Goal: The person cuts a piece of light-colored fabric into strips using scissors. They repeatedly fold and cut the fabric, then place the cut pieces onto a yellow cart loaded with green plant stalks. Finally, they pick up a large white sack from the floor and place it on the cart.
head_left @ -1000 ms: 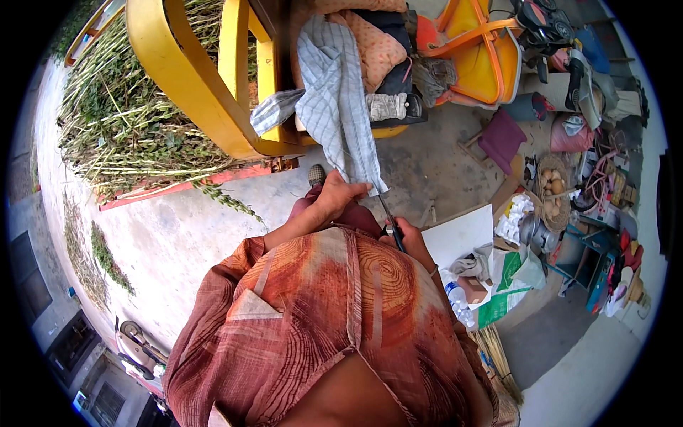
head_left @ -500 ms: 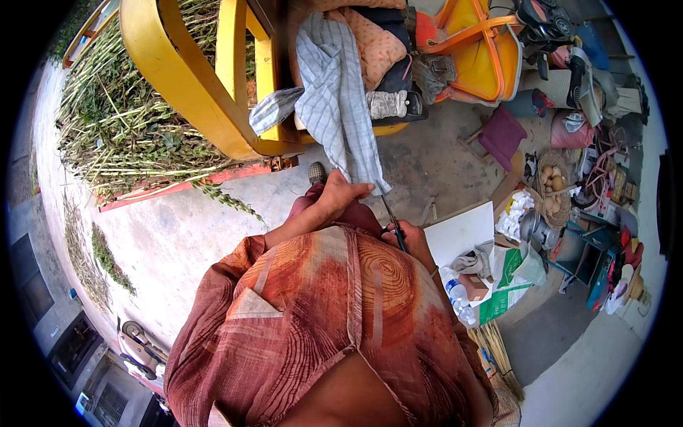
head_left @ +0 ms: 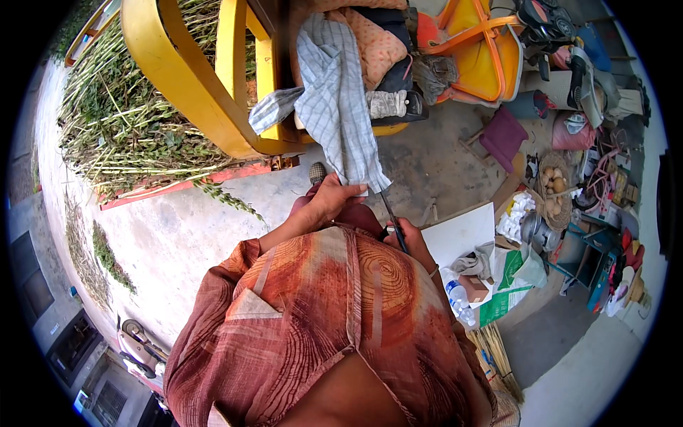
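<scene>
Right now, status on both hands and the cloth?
Left hand grips the checked cloth at its lower end. Right hand holds scissors, blades at the hem. Nothing between them.

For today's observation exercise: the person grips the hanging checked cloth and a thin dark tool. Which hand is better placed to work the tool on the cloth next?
Probably the right hand: it holds the thin dark tool, whose tip points up at the lower edge of the checked cloth. The left hand is occupied gripping that edge.

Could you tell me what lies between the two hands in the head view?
In the head view, the lower end of the checked grey cloth hangs between the left hand and the right hand, beside the dark thin tool the right hand holds.
</scene>
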The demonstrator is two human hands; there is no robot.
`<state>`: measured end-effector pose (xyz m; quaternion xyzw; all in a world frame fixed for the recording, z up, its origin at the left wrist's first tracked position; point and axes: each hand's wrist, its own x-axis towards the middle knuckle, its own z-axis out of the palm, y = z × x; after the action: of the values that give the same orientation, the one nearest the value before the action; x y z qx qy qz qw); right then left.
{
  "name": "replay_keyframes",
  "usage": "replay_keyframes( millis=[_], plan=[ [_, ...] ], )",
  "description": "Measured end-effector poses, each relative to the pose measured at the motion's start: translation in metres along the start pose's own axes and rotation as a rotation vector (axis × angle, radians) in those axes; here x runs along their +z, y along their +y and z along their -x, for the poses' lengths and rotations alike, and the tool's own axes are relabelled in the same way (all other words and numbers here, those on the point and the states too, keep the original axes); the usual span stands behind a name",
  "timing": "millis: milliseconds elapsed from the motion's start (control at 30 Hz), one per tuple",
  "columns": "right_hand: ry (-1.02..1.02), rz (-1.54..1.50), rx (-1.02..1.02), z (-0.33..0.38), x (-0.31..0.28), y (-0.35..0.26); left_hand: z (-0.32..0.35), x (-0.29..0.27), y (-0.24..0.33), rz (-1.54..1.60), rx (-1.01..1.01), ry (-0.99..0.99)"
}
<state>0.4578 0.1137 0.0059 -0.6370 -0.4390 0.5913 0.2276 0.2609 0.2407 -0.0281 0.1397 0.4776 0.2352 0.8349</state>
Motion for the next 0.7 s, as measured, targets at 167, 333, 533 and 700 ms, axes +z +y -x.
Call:
replay_keyframes(
  millis=[167, 333, 533, 700],
  plan=[
    [-0.054, -0.093, -0.007, 0.002, -0.004, -0.005, -0.002, -0.003, -0.006, 0.026, 0.035, -0.010],
    [-0.056, -0.150, -0.021, 0.003, -0.003, -0.001, -0.006, -0.009, -0.013, 0.006, 0.055, -0.055],
    [-0.057, -0.075, -0.078, -0.012, 0.003, 0.016, -0.003, -0.007, -0.009, -0.005, 0.027, -0.069],
    [-0.129, -0.134, 0.030, -0.007, 0.003, 0.026, -0.004, -0.005, -0.009, -0.010, 0.043, -0.062]
  ],
)
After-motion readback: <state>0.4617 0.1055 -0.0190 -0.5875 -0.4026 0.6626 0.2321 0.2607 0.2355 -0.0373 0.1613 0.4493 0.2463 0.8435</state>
